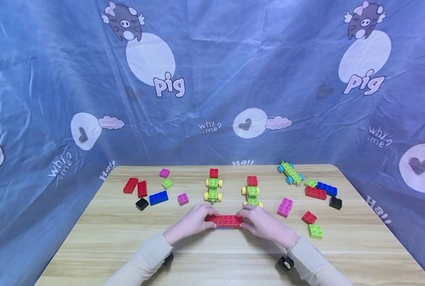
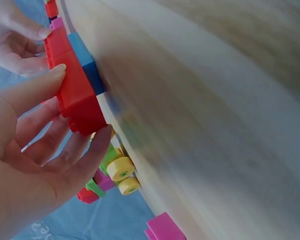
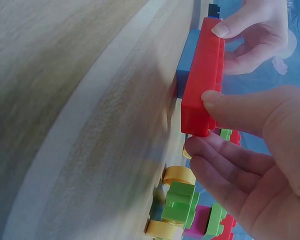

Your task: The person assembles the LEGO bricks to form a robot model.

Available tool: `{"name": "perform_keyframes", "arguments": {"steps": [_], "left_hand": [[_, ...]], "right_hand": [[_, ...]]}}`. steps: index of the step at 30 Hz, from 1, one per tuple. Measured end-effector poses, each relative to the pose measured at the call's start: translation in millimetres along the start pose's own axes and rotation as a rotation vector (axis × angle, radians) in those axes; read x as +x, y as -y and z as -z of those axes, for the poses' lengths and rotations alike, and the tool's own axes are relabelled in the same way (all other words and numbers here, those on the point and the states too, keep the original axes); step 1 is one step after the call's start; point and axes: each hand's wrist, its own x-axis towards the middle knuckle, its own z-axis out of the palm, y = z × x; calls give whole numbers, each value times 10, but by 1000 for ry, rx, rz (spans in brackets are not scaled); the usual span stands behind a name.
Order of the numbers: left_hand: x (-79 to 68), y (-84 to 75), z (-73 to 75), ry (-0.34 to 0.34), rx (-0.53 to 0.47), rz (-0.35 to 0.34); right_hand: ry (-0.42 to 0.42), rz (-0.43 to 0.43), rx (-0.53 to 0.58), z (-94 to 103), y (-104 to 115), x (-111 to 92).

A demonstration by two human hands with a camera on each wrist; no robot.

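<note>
Two long red bricks lie end to end at the table's centre, atop a blue brick [image 2: 87, 62] that stands on the wood. My left hand [image 1: 198, 218] grips the left red brick [image 1: 218, 221], its thumb on the near side. At the other end, my right hand [image 1: 259, 223] holds the right red brick [image 1: 231, 221] between thumb and fingers. Seen from the right wrist, the blue brick [image 3: 186, 65] sits under the middle, and the red ends jut out past it. Just behind my hands are two green cars with yellow wheels, the left car [image 1: 213, 190] and the right car [image 1: 252, 192].
On the left lie red bricks [image 1: 130, 185], a blue brick [image 1: 158, 198], a black brick [image 1: 142, 204] and small pink and green ones. A blue-wheeled green car [image 1: 291, 173], a pink brick [image 1: 285, 207] and several other bricks are to the right. Patterned blue cloth [image 1: 212, 79] hangs behind the table.
</note>
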Motion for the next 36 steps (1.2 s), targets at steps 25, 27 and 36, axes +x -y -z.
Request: {"name": "perform_keyframes", "arguments": {"steps": [25, 27, 36], "left_hand": [[-77, 29, 0, -6, 75, -6], [-77, 29, 7, -7, 91, -19], [-88, 11, 2, -17, 127, -65]], "right_hand": [[-44, 37, -8, -19, 13, -33], [-47, 38, -7, -21, 20, -32], [-62, 52, -8, -19, 38, -33]]}}
